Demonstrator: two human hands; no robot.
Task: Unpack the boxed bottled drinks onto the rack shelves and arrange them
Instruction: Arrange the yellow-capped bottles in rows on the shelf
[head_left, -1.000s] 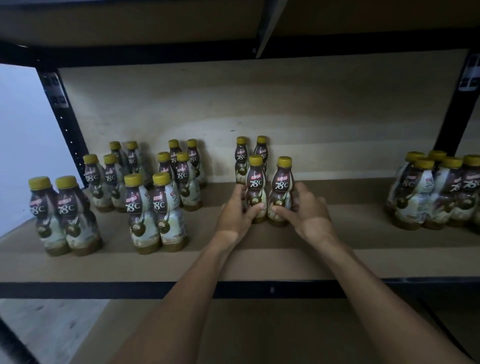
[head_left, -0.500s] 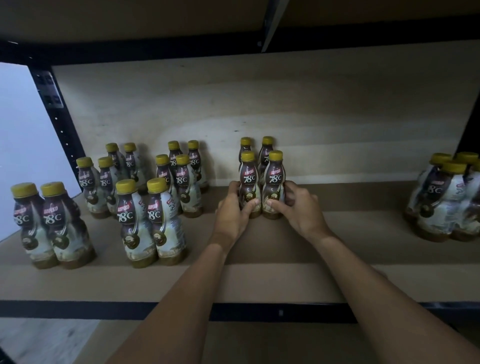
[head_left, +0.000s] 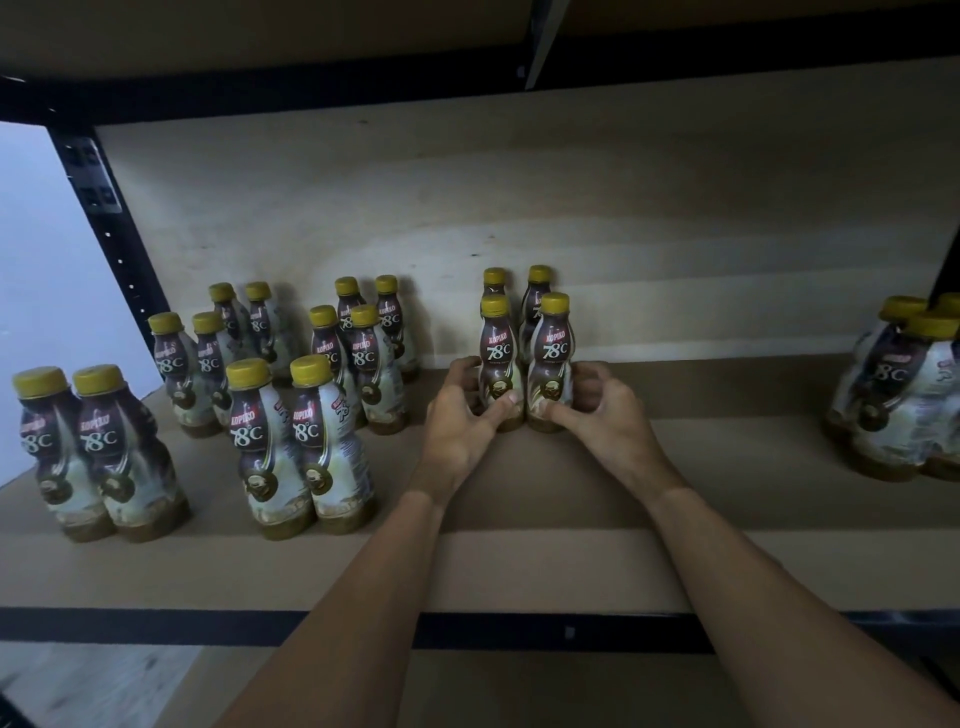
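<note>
Both hands are in on the front pair (head_left: 496, 364) of bottles, midway along the shelf (head_left: 519, 561), just ahead of the back pair (head_left: 538, 275). Left hand (head_left: 457, 426) takes the left bottle, right hand (head_left: 602, 415) the right one, each grip curled round the lower body, thumb across the label. Full plastic, I'd judge: weighty, stiff, sleeve likely slick, tall and tippy, so low is the spot. Left groups (head_left: 301, 441) stand near; right cluster (head_left: 904, 400) well apart.
</note>
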